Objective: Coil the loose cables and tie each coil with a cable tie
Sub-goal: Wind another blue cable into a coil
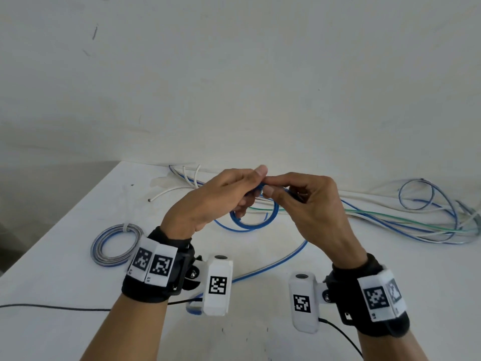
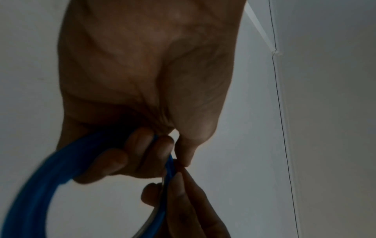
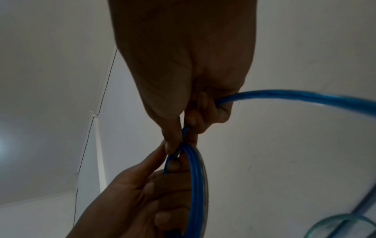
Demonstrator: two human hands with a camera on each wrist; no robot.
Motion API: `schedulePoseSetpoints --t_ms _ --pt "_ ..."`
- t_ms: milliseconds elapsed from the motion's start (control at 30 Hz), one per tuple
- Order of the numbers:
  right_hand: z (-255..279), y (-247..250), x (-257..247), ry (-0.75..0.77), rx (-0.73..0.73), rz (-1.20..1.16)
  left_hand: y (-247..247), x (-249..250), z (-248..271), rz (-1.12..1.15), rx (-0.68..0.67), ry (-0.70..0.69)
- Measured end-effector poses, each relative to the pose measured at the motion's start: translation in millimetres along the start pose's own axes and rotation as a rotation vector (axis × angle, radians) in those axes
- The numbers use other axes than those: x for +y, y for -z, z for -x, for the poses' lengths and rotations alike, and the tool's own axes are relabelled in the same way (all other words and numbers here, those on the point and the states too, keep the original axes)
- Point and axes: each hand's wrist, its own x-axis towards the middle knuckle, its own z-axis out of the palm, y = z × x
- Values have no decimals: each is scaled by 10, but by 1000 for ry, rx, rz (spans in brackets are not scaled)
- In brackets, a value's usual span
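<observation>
Nearest me, a thin black cord [image 1: 52, 307] runs off toward 9 o'clock on the white table [image 1: 416, 295]. Just beyond, I have both hands raised together above the table's middle. My left hand [image 1: 208, 201] curls its fingers round a small coil of blue cable [image 1: 246, 225], thumb pinched on top. My right hand [image 1: 309, 204] meets it, thumb and forefinger pinching the same cable where the loops cross, its tail trailing down toward 6 o'clock. At 9 o'clock a tied coil [image 1: 115, 244] lies flat on the table. Farther out, from 12 to 3 o'clock, a pile of loose cables [image 1: 390, 220] sprawls along the wall [image 1: 234, 74].
</observation>
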Motion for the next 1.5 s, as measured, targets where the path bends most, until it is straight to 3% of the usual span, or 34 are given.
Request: schedulePoseSetpoints --t_ms 267,467,567,733,833,900,967,1133,1233,1333,1500 --pt "-13 -55 22 5 143 -99 -28 9 7 -12 95 -100" --pt "-10 -129 -14 -97 234 -394 40 127 -16 493 267 -174" --pt "24 -255 -42 -121 258 -457 -25 142 -30 587 301 -182" --pt "17 -225 -32 -101 286 -447 -38 151 -41 556 308 -141" --pt "-21 -47 -13 -42 192 -277 33 113 -23 279 295 -145" --pt "-22 42 -21 -21 74 -129 20 82 5 79 192 -96" --pt "-13 75 -30 -17 -18 -52 -28 60 21 37 57 27" --pt "4 13 -50 13 -5 -28 -26 86 47 24 -6 98" --pt "2 -81 -63 20 96 -72 -1 93 44 157 75 38" --pt "0 -157 -54 -16 214 -241 39 130 5 447 228 -42" --pt "46 -387 -88 -64 245 -367 49 197 -7 728 344 -112"
